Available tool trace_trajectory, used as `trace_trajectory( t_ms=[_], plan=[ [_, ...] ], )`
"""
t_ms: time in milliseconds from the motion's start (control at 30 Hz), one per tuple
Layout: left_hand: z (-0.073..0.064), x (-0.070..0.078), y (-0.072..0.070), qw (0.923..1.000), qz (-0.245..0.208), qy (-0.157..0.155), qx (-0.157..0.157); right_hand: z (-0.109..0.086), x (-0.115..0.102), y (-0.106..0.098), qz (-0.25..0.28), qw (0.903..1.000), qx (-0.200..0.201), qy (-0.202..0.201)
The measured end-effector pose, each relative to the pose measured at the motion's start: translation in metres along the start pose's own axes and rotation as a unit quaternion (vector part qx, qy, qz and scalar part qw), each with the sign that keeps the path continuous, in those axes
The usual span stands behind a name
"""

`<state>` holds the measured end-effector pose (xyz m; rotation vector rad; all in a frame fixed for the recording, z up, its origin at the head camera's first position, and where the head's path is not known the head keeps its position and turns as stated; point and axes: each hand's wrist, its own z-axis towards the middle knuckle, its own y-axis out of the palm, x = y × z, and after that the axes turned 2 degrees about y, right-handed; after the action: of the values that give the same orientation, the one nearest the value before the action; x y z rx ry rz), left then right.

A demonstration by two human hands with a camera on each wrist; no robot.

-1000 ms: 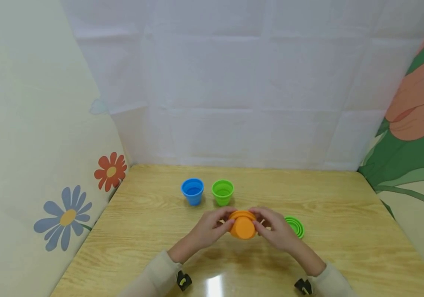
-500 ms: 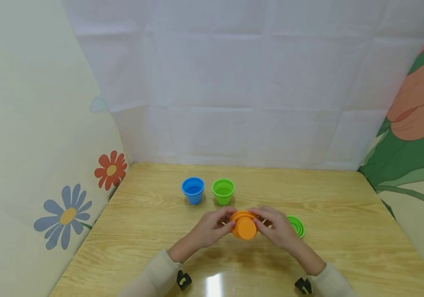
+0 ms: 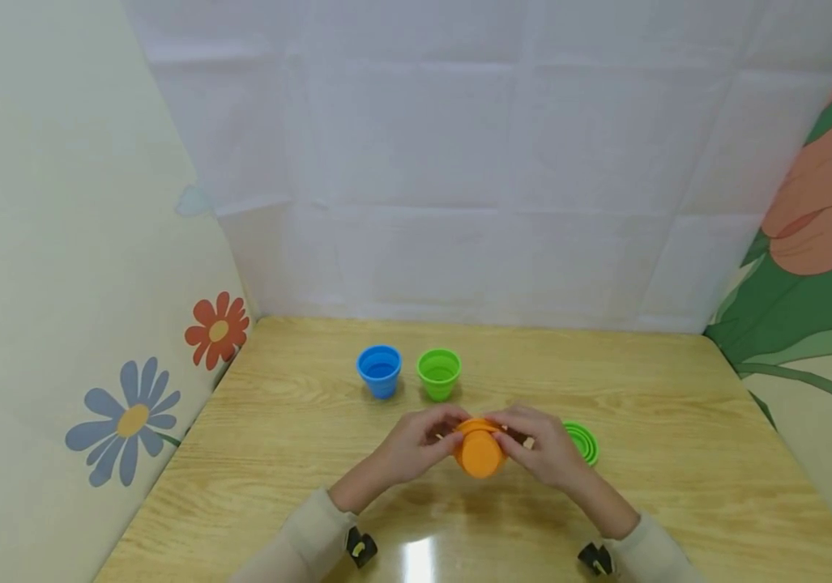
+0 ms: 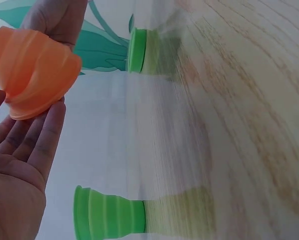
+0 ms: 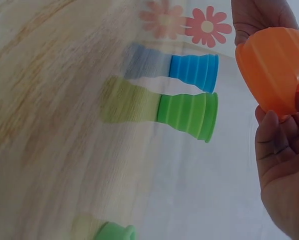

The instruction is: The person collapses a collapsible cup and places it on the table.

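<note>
Both hands hold an orange collapsible cup (image 3: 481, 453) above the table, its base tipped toward the head camera. My left hand (image 3: 416, 444) pinches its left side, thumb on the wall and fingers at the rim. On the opposite side my right hand (image 3: 541, 447) grips it the same way. In the left wrist view the orange cup (image 4: 37, 70) looks bent, its ridged wall partly folded. The right wrist view shows the orange cup (image 5: 277, 70) between the fingers of both hands. Its opening faces away and is hidden in the head view.
Beyond the hands a blue collapsible cup (image 3: 379, 372) and a green collapsible cup (image 3: 439, 375) stand upright and extended, side by side. A flattened green cup (image 3: 581, 443) lies right of the right hand. The wooden table (image 3: 678, 453) ends at a white cloth (image 3: 416, 162).
The orange cup's base has tilted slightly, first to the right, then back to the left and a little lower. Both hands keep their hold; the other cups stay put.
</note>
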<state>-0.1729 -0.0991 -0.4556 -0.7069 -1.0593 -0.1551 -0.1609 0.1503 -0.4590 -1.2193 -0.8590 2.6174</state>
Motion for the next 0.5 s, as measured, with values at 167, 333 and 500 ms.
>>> trace_trajectory(
  t_ms=[167, 333, 500],
  plan=[
    [0.0004, 0.0007, 0.0012, 0.9988, -0.040, -0.017, -0.020, -0.0006, 0.0016, 0.0019, -0.011, 0.9997, -0.008, -0.019],
    [0.0009, 0.0023, 0.0009, 0.9995, -0.020, -0.021, -0.016, -0.0013, 0.0006, 0.0033, 0.002, 0.9998, -0.007, 0.018],
    [0.0007, 0.0063, -0.0019, 0.9997, 0.013, -0.018, 0.007, 0.0000, -0.0026, 0.0005, 0.071, 0.9950, -0.021, 0.067]
  ],
)
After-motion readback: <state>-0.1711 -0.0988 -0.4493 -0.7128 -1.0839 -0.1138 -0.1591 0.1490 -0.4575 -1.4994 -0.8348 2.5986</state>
